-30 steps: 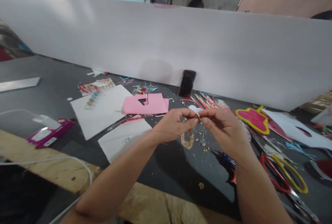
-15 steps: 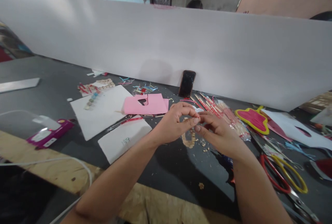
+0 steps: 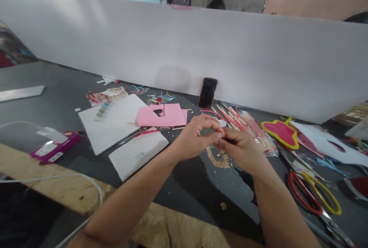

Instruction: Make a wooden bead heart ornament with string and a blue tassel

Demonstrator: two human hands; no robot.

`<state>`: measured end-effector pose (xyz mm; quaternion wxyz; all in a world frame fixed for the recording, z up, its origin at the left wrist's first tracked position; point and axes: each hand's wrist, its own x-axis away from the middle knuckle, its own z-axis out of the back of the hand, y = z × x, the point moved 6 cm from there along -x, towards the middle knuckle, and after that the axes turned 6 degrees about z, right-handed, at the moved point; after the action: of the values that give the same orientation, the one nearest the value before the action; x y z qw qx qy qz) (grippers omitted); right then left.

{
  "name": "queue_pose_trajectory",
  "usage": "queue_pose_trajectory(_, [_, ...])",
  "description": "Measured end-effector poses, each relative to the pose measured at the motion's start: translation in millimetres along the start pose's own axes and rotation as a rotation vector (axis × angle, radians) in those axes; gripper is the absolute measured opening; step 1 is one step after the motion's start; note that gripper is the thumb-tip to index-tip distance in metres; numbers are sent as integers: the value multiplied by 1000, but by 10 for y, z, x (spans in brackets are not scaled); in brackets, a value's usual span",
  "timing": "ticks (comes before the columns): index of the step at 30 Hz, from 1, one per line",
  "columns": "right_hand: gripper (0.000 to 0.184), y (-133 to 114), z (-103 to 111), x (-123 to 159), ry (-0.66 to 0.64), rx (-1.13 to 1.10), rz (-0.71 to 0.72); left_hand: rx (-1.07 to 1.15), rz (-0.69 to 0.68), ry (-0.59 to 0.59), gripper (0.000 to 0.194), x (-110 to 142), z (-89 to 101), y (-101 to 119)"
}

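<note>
The left hand (image 3: 191,137) and right hand (image 3: 243,146) pinch a beaded loop (image 3: 216,161) between table (image 3: 191,186) edges. Toward the far edge, a clear packet (image 3: 266,145) holds sticks (image 3: 244,120).

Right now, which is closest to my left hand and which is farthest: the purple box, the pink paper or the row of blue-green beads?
From your left hand:
1. Pink paper, just left
2. Blue-green beads, farther left
3. Purple box, farthest left
</note>
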<state>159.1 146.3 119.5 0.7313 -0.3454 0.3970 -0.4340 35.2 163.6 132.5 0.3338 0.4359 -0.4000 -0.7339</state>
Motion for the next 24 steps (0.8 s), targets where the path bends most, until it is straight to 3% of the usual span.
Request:
queue_pose_trajectory(5, [20,-21,53,-5,36,-5,-37,72,67,-26,23,0,0,1])
queue_pose_trajectory(10, [21,4,183,5,205,-10,-100,71,130,-42,25,-4,39,-41])
queue_pose_trajectory(17, [24,16,287,42,325,66,-109,-446,-37,-109,26,-1,125,-88])
queue_pose_trajectory(24, [23,26,289,32,336,67,-100,-447,-83,-127,20,14,100,-6])
